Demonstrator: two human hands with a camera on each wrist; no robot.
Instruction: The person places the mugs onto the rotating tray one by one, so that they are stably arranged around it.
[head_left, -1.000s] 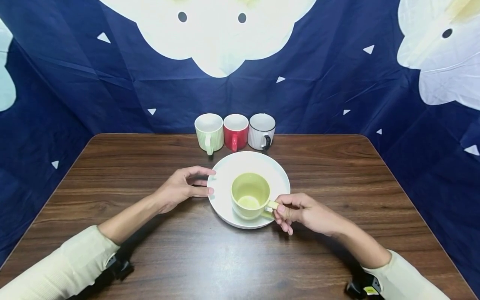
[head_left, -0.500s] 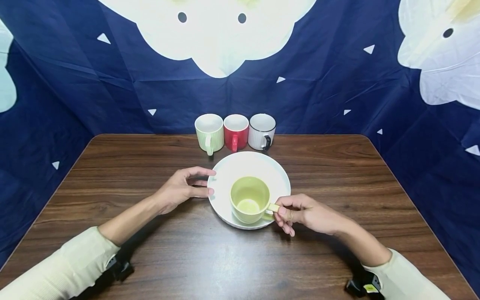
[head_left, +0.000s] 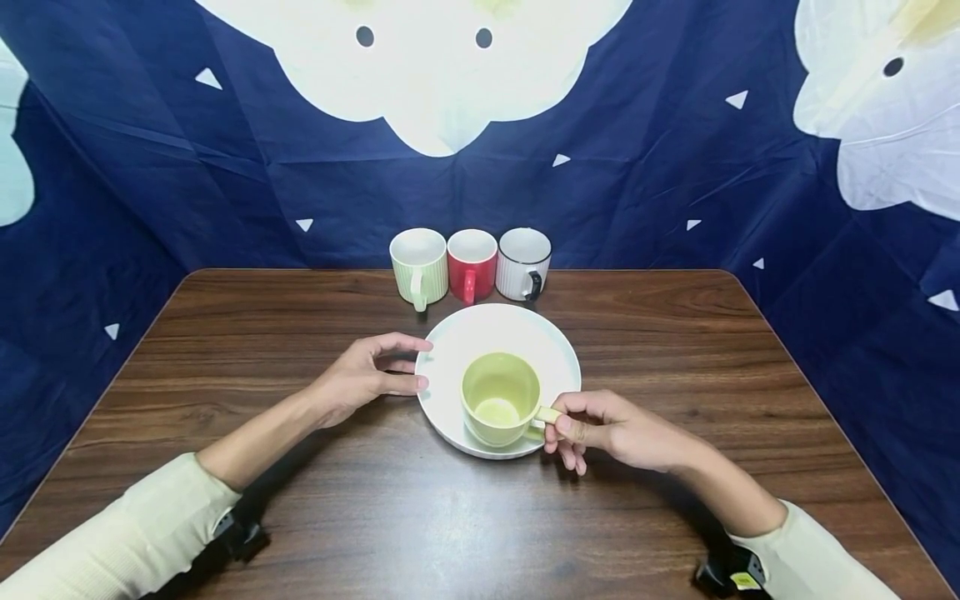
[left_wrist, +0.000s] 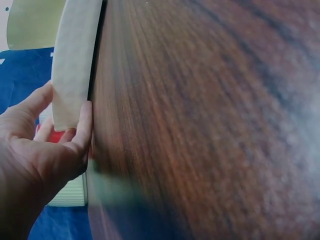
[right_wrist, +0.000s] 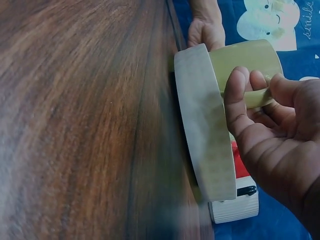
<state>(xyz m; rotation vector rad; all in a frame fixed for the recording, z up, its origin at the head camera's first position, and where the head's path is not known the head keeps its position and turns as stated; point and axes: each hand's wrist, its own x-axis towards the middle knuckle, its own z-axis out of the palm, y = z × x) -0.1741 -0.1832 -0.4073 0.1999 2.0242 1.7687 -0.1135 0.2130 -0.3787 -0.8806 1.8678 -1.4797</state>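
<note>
A large white plate (head_left: 465, 333) with a raised rim lies on the wooden table. On it stands a yellow-green cup (head_left: 501, 400), upright, its handle toward the right. My right hand (head_left: 611, 429) pinches that handle (right_wrist: 257, 97) between thumb and fingers, the lower fingers hanging beside the plate's edge. My left hand (head_left: 367, 375) holds the plate's left rim, thumb and index fingertip over it. In the left wrist view, this left hand (left_wrist: 50, 150) has the thumb at the rim and another finger low on the plate's wall (left_wrist: 75, 85).
Behind the plate stand three mugs in a row: a pale green ribbed one (head_left: 420, 271), a red one (head_left: 472, 268) and a white one with a black handle (head_left: 522, 265). Dark blue cloth (head_left: 337, 192) with white cloud shapes hangs behind the table (head_left: 262, 333).
The cup has shifted slightly toward the front of the plate since a second ago, with my right hand on its handle. My left hand and the plate stay where they were.
</note>
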